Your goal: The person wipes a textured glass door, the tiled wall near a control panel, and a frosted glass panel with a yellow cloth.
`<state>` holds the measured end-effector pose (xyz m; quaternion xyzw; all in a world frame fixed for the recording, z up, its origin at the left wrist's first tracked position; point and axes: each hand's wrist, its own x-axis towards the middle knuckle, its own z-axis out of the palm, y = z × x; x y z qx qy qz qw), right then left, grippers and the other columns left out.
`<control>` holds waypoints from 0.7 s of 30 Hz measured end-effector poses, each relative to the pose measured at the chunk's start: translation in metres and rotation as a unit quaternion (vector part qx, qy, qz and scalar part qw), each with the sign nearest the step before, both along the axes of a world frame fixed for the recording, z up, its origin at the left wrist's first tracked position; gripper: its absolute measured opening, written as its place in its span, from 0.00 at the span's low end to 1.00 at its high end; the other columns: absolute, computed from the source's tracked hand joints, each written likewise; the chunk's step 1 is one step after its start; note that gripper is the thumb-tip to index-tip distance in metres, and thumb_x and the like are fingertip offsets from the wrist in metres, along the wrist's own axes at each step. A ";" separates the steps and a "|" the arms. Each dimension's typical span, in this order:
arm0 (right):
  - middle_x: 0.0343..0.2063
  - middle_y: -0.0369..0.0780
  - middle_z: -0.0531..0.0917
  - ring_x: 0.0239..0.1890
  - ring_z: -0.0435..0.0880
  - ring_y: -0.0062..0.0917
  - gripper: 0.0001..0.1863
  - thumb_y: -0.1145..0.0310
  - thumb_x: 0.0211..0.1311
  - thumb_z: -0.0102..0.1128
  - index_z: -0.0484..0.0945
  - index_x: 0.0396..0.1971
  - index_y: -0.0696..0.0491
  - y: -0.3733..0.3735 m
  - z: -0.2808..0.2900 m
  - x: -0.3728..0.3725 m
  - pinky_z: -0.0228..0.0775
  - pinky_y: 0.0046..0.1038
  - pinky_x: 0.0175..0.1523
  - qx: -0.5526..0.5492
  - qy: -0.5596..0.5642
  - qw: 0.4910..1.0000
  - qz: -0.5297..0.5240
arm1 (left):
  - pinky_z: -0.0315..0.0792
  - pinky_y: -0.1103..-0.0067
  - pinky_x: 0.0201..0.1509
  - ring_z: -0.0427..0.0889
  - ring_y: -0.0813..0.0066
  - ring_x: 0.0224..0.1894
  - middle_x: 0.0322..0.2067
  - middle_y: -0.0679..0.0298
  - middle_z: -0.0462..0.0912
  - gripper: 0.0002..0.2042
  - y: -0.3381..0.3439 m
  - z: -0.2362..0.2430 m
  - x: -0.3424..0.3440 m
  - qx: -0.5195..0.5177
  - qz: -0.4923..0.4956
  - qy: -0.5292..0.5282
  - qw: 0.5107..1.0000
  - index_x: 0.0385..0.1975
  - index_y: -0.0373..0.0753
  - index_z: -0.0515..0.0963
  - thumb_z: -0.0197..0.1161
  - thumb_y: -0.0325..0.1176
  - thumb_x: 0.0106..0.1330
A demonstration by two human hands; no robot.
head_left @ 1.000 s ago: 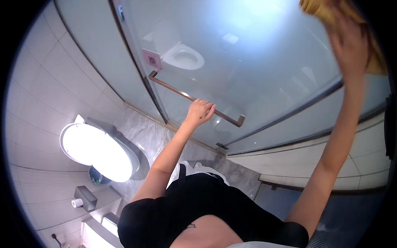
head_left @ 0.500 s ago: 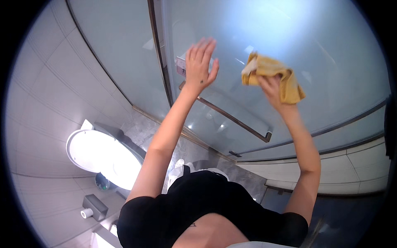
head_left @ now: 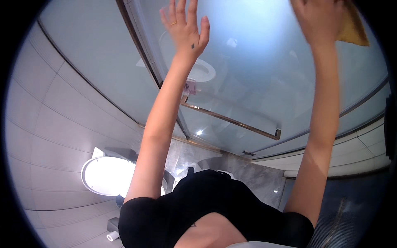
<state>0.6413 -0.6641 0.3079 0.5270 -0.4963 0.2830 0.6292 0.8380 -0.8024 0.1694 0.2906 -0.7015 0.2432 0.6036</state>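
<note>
Yellow cloth [head_left: 355,29], one: above and to the right of the door handle [head_left: 231,120], at the right hand [head_left: 320,21]. We judge it light, soft and limp, not fragile, likely to fold or slide over smooth glass; best held by a bunched middle, palm flat behind it.

Right hand, one: back toward us, over the cloth's near side. Its fingertips run past the upper edge, so we cannot tell whether they pinch the cloth or press it flat.

Left hand [head_left: 185,33], one: above the handle's left end, holding nothing we can see, fingers spread and thumb apart. We cannot tell whether it touches the glass; some fingertips are cut off.

Glass door [head_left: 248,89], one: carries the handle, with a bright glare above it.

Pink sign [head_left: 190,87], one: just above the handle's left end, partly behind the left forearm. A pale toilet shape [head_left: 202,71] shows above it; we cannot tell whether it is a reflection.

Toilet [head_left: 105,175], one: below and left of the handle, washed out by light, partly covered by the left arm.

Paper roll [head_left: 112,236], one: lower still.
</note>
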 end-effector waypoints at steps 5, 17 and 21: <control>0.37 0.32 0.81 0.43 0.77 0.26 0.20 0.60 0.56 0.60 0.77 0.51 0.35 0.005 -0.134 0.012 0.67 0.35 0.55 0.228 0.018 0.973 -0.005 | 0.39 0.52 0.69 0.51 0.51 0.70 0.67 0.52 0.57 0.30 0.000 -0.014 -0.002 0.006 0.007 0.006 1.000 0.67 0.40 0.57 0.48 0.39 0.63; 0.48 0.33 0.77 0.51 0.75 0.28 0.18 0.71 0.60 0.52 0.75 0.50 0.47 0.023 -0.323 -0.027 0.68 0.32 0.55 0.443 -0.023 0.858 0.258 | 0.36 0.52 0.68 0.54 0.54 0.70 0.67 0.55 0.58 0.27 -0.006 -0.025 -0.021 -0.048 -0.030 0.057 0.997 0.66 0.41 0.60 0.46 0.42 0.67; 0.53 0.33 0.73 0.54 0.72 0.29 0.23 0.71 0.57 0.53 0.71 0.55 0.47 0.028 -0.309 -0.044 0.65 0.35 0.58 0.438 -0.056 0.870 0.221 | 0.38 0.53 0.69 0.51 0.53 0.70 0.68 0.53 0.55 0.27 -0.010 -0.033 -0.024 -0.024 -0.002 0.052 0.998 0.67 0.40 0.56 0.43 0.41 0.68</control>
